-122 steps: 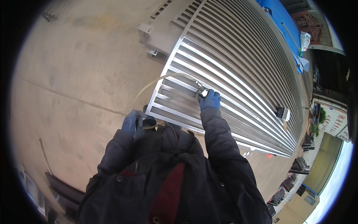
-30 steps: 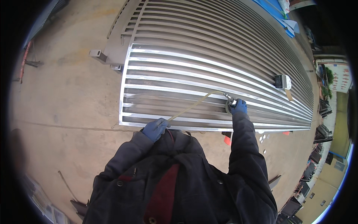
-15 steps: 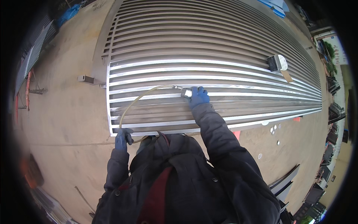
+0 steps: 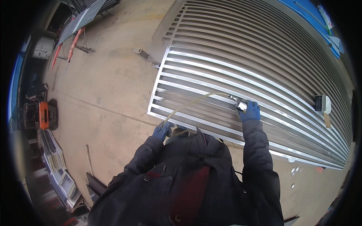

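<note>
My right hand (image 4: 250, 111), in a blue glove, is closed round a silver spray gun (image 4: 238, 103) above the slats. A thin yellowish hose (image 4: 192, 101) runs from the gun's end in an arc to my left hand (image 4: 163, 131). That hand, also gloved in blue, has its fingers wrapped round the hose beside the panel's near edge. In front of me lies a large slatted metal panel (image 4: 211, 81). Its nearer slats are bright silver in part, while the far ones look dull grey-brown. Haze hangs over the slats near its left end.
On the panel's right part sits a dark box-shaped container (image 4: 320, 103) with a white round piece. A square tube end (image 4: 140, 52) juts out at the left. Orange equipment (image 4: 44, 115) and stacked panels (image 4: 56, 162) stand far left. Small white discs (image 4: 293, 171) lie on the concrete floor.
The view has turned left, so the panel appears slanted and further right. My right hand still holds the spray gun, and my left hand still holds the hose.
</note>
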`<act>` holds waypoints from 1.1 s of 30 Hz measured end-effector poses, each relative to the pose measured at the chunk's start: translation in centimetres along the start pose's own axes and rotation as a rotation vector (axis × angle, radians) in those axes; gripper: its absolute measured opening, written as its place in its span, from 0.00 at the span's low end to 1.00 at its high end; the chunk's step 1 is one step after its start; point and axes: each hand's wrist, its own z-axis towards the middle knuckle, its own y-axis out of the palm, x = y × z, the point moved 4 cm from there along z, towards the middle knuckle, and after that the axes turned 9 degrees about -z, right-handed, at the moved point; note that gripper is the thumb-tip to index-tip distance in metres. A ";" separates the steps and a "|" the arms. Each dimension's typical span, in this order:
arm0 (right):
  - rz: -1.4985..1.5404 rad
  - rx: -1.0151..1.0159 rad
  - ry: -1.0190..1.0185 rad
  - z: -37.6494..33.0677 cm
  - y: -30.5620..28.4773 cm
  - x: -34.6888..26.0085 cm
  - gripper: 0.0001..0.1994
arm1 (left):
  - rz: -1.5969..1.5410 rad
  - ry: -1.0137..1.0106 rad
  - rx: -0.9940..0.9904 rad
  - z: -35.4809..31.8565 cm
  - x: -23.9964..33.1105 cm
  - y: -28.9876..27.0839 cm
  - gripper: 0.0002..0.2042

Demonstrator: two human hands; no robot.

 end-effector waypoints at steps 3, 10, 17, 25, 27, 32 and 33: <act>-0.058 -0.015 0.025 -0.8 -0.6 0.9 0.23 | 0.028 -0.128 0.013 -0.4 -0.9 1.6 0.12; 0.045 -0.004 -0.032 -3.2 0.2 -3.9 0.24 | 0.271 -0.135 0.098 -1.3 1.2 -0.3 0.12; 0.003 -0.077 -0.011 -3.2 2.7 -10.2 0.28 | 0.250 -0.179 0.207 -2.5 1.8 -3.4 0.13; 0.020 -0.123 0.016 -2.6 4.2 -16.6 0.28 | 0.056 -0.138 0.127 -3.2 1.9 -8.2 0.12; -0.066 -0.175 0.100 -2.7 5.0 -18.4 0.29 | 0.007 -0.182 0.066 -2.6 2.0 -9.7 0.10; -0.008 -0.180 0.162 -2.8 6.3 -24.7 0.31 | -0.025 -0.190 0.000 -1.2 2.7 -13.4 0.14; -0.032 -0.205 0.167 -2.8 6.3 -25.2 0.31 | -0.033 -0.173 -0.015 -0.7 3.0 -14.1 0.14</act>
